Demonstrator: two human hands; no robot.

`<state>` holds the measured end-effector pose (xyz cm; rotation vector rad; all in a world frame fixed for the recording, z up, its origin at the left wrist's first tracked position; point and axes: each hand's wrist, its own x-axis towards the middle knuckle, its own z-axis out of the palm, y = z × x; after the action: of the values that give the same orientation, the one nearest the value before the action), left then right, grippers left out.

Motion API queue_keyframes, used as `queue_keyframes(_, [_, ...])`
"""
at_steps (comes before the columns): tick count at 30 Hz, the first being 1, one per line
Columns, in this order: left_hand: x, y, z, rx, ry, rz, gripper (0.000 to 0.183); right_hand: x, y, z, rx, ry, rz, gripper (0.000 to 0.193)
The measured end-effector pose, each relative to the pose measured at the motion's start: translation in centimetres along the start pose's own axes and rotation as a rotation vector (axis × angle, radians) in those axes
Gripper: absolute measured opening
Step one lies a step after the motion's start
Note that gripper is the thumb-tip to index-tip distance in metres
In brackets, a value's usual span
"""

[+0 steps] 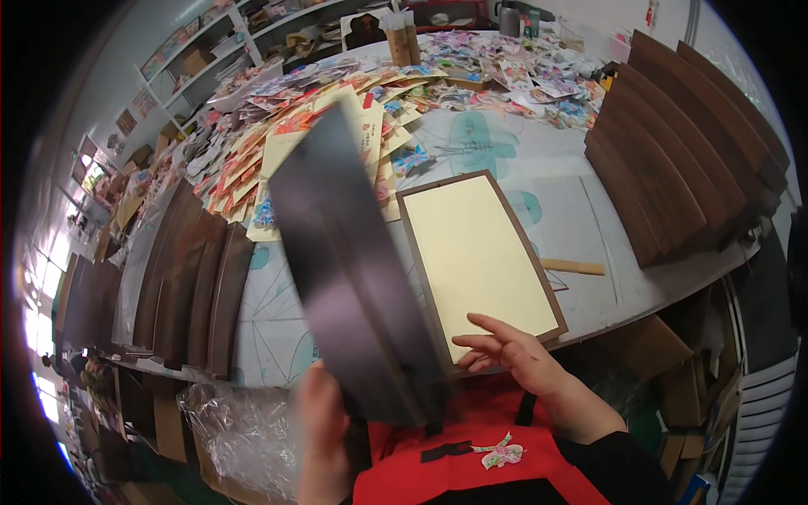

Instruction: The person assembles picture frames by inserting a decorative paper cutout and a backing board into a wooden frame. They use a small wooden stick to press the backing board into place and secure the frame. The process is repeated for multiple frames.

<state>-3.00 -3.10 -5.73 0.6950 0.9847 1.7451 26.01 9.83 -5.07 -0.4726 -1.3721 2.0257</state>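
Observation:
My left hand [324, 412], smeared by motion, grips the lower left edge of a dark, glossy frame backing board [345, 252]. The board is tilted up in the air, with a thin strip running down its middle. On the table lies a brown picture frame [528, 238] with a cream sheet [475, 261] filling it. Over the frame's near end is my right hand [513, 353], fingers stretched out and apart, holding nothing. Whether its fingertips touch the sheet I cannot tell.
Brown frames or panels stand in rows at the left [168, 278] and right [673, 160]. Behind the board spreads a heap of cream and orange printed cards [244, 168]. A flat wooden stick [574, 267] lies right of the frame. Clear plastic wrap [244, 429] hangs below the table edge.

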Motion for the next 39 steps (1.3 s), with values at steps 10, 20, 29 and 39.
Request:
queue_keyframes(10, [4.9,-7.6,6.6,0.714,-0.331,0.064,0.050,-1.9,-5.2,-3.9,-0.074,0.554,-0.120,0.069])
queue_keyframes(20, [5.7,-10.4,6.8,0.835,-0.360,0.114,0.069,1.1,-1.9,-7.8,-0.203,0.535,-0.025,0.067])
queue_keyframes(29, [5.5,-10.8,6.6,0.874,-0.353,0.169,0.069,2.5,-2.7,-6.4,-1.135,0.584,0.033,0.051])
queue_keyframes(39, [5.0,-9.9,6.7,0.932,-0.422,0.153,0.089,1.5,-1.0,-7.9,-1.103,0.514,0.009,0.067])
